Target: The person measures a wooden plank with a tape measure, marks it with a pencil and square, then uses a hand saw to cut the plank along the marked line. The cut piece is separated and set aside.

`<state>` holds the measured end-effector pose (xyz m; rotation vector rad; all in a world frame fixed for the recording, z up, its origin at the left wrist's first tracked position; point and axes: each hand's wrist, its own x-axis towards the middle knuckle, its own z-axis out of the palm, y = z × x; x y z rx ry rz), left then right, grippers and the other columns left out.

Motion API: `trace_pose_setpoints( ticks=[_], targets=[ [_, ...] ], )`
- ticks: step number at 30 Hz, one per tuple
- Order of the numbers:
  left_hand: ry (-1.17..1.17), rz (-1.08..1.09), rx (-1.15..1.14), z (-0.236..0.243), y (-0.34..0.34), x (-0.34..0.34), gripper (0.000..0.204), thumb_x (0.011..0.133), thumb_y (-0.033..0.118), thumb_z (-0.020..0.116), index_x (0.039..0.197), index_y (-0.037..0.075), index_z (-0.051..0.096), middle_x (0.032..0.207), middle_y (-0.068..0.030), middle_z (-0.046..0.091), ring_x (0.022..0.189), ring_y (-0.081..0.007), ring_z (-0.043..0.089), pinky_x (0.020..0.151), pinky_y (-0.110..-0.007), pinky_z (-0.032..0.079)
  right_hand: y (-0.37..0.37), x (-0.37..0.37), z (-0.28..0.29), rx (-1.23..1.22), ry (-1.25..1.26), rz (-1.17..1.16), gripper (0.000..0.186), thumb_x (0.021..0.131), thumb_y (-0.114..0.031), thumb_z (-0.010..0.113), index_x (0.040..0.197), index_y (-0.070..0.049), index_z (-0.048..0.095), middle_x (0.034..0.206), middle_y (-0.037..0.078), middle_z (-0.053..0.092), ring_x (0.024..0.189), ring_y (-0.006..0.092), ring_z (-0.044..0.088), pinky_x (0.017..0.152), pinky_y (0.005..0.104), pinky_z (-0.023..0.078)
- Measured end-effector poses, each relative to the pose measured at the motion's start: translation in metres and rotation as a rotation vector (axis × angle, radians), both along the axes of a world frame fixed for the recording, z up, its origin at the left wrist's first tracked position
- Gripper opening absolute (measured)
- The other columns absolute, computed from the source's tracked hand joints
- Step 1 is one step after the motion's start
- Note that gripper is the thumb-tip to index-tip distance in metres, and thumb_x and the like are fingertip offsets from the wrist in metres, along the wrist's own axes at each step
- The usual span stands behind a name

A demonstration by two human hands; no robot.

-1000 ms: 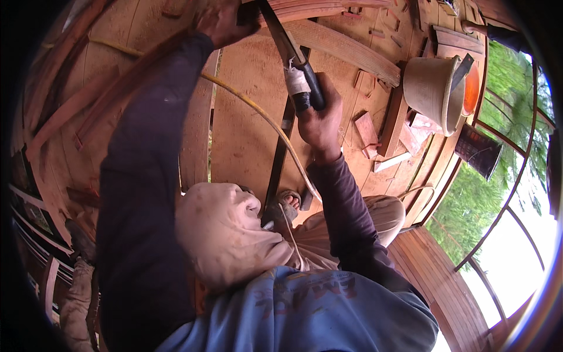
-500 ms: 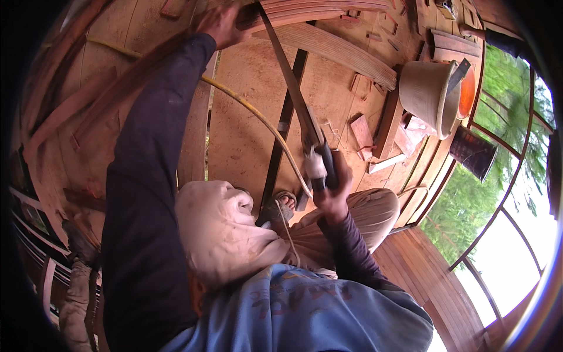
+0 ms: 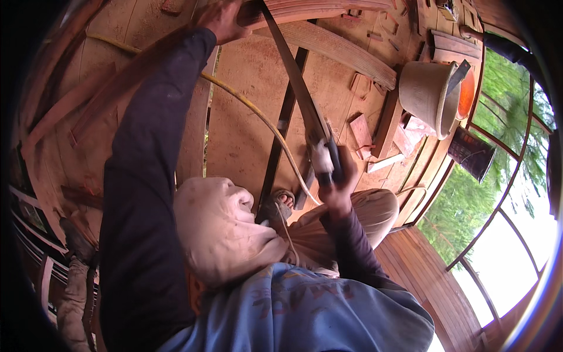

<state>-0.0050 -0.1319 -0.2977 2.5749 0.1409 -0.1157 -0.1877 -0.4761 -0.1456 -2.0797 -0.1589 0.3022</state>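
A handsaw [image 3: 296,73] with a long dark blade slants from the top of the view down to my right hand [image 3: 343,182]. My right hand is wrapped round its dark handle, which has a pale wrapping [image 3: 322,158]. At the far end the blade meets a reddish wooden board [image 3: 316,10]; how deep it sits there is cut off by the view's edge. My left hand [image 3: 226,22] reaches far forward and grips the board just left of the blade, its fingers partly hidden.
A yellowish hose [image 3: 249,105] crosses the plank floor by my feet. At right stand a pale bucket [image 3: 425,97] and an orange container [image 3: 467,94]. Wood offcuts [image 3: 362,132] and a plank [image 3: 340,53] lie around. Another person's hand [image 3: 469,32] shows at upper right.
My right hand and the saw have shifted slightly to the right. My left hand stays at the board in nearly the same place.
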Motion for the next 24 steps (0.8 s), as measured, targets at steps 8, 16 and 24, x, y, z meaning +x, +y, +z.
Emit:
trace_pose_setpoints(
  ticks=[8,16,24],
  targets=[
    [0.043,-0.052,0.05,-0.006,0.001,0.005,0.055,0.065,0.032,0.085,0.107,0.001,0.064,0.106,-0.0257,0.069,0.103,-0.0412,0.068,0.084,-0.051,0.055,0.053,0.063,-0.049,0.041,-0.007,0.011,0.032,0.092,-0.031,0.072,0.094,-0.002,0.059,0.07,0.01,0.06,0.065,0.0166,0.06,0.059,0.0346,0.049],
    [0.003,-0.019,0.098,0.024,-0.003,-0.003,0.05,0.067,0.031,0.084,0.102,0.0,0.066,0.103,-0.024,0.071,0.099,-0.0415,0.069,0.084,-0.051,0.056,0.024,0.024,-0.022,-0.088,-0.036,-0.005,0.03,0.093,-0.026,0.068,0.111,-0.001,0.067,0.083,0.013,0.066,0.075,0.0225,0.069,0.067,0.0341,0.052],
    [0.026,-0.049,-0.02,0.001,0.009,0.004,0.047,0.069,0.031,0.083,0.099,-0.001,0.066,0.103,-0.0248,0.071,0.099,-0.0396,0.07,0.082,-0.049,0.055,0.034,0.029,-0.033,0.048,-0.051,0.006,0.026,0.091,-0.024,0.067,0.099,0.0,0.061,0.075,0.007,0.06,0.066,0.0149,0.057,0.061,0.0309,0.047]
  ],
)
